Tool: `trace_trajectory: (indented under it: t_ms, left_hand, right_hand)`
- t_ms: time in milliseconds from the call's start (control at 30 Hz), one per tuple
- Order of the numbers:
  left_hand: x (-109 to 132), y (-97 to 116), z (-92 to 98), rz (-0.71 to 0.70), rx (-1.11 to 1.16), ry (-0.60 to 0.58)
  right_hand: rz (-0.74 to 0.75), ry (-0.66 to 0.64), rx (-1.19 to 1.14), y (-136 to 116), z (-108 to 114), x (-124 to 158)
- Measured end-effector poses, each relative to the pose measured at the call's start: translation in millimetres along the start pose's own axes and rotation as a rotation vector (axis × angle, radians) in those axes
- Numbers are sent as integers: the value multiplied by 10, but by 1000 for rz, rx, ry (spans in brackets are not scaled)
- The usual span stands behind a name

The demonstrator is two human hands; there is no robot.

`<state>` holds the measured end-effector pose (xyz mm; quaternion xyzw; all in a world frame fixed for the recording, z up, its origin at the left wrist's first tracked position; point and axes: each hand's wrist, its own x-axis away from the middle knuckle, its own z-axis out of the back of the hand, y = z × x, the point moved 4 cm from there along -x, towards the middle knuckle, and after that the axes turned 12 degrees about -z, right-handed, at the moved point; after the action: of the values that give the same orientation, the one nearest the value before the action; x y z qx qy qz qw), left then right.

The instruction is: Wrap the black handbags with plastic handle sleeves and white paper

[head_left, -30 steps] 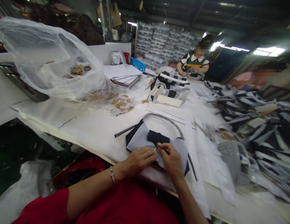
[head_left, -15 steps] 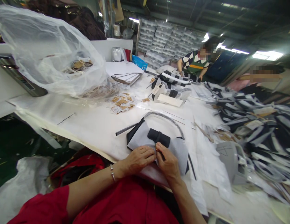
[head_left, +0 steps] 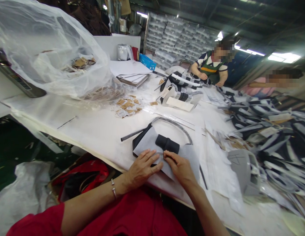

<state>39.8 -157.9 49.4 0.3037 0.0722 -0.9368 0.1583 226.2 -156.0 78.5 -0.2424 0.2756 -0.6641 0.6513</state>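
Observation:
A black handbag (head_left: pixel 140 141) lies on the table in front of me, with pale grey wrapping (head_left: pixel 150 140) over its face and a black flap strap (head_left: pixel 167 143) across the middle. Its wrapped handle (head_left: pixel 178 123) arches away toward the far side. My left hand (head_left: pixel 145 166) rests on the wrapping with its fingers stretched out flat, holding nothing. Just below the strap, my right hand (head_left: pixel 179 166) pinches a small copper-coloured piece (head_left: pixel 164 155) at the front of the bag. Its exact kind is too small to make out.
Brown tags (head_left: pixel 129 105) lie beyond the bag, near a large clear plastic bag (head_left: pixel 93 70). Another wrapped bag (head_left: pixel 180 98) stands farther back. Several black-and-white bags (head_left: pixel 280 137) are heaped at right, beside a grey holder (head_left: pixel 242 170). A co-worker (head_left: pixel 212 67) stands across the table.
My left hand has moved slightly left and its fingers have spread flat on the wrapping. My right hand stays pinched below the strap, and the copper-coloured piece shows more clearly.

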Motion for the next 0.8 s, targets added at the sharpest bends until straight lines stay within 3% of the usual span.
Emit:
trace_trajectory:
  t_ms: [200,300,533,733,800]
  left_hand:
    - [7,-15,-23,-9,7,-24]
    - [-4,-9,-30,2,15,-36]
    - [-228,-1,12,3,-71,-19]
    - [-233,-79,-178,-116,-339,327]
    - [-142,-123,-345,-103,-400,361]
  right_hand:
    - [-13,-253,181,-220,84,-217]
    - [-31,-274,233,-201,80,-274]
    - [-34,-297,108,-167,120,-291]
    - [96,-344,192,10,16,-428]
    - [186,-374,245,157,-73,-498]
